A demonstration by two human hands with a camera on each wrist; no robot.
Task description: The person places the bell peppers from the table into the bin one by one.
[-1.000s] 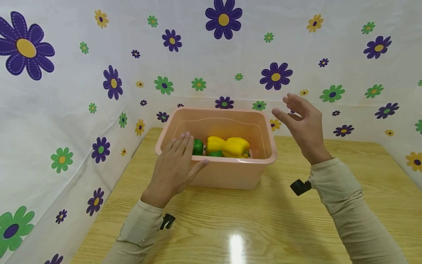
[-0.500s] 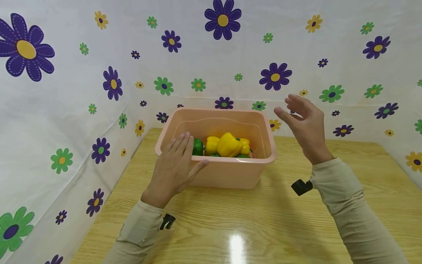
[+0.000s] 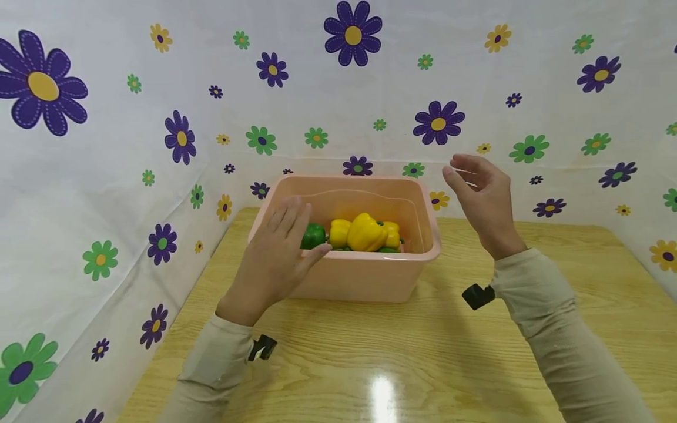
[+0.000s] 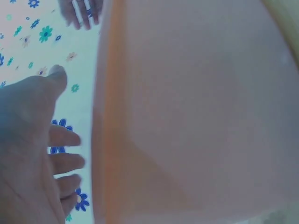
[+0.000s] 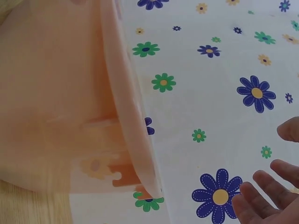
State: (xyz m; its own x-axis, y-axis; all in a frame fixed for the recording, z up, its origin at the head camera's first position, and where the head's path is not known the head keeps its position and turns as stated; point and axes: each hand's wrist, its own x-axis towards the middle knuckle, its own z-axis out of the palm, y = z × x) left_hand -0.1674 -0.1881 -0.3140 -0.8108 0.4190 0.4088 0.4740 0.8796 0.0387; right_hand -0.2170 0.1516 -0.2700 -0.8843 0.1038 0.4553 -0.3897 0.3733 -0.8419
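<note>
A pink plastic tub (image 3: 349, 276) stands on the wooden table. Inside lie yellow bell peppers (image 3: 366, 233) and a green bell pepper (image 3: 314, 235), with more green peppers partly hidden by the front rim. My left hand (image 3: 275, 252) hovers over the tub's front left corner with extended fingers, holding nothing. In the left wrist view, a gap shows between this hand (image 4: 32, 144) and the tub's rim. Beyond the tub's right side, my right hand (image 3: 486, 202) is raised in the air, its fingers loosely bent around nothing.
A white cloth (image 3: 317, 88) printed with purple, green and yellow flowers hangs behind and to the left of the table (image 3: 328, 358). Each sleeved wrist carries a small black camera, such as the right camera (image 3: 478, 296).
The peppers in the tub have shifted, and a yellow one now lies on top near the middle. My left hand has lifted off the rim slightly. The right hand has barely moved.
</note>
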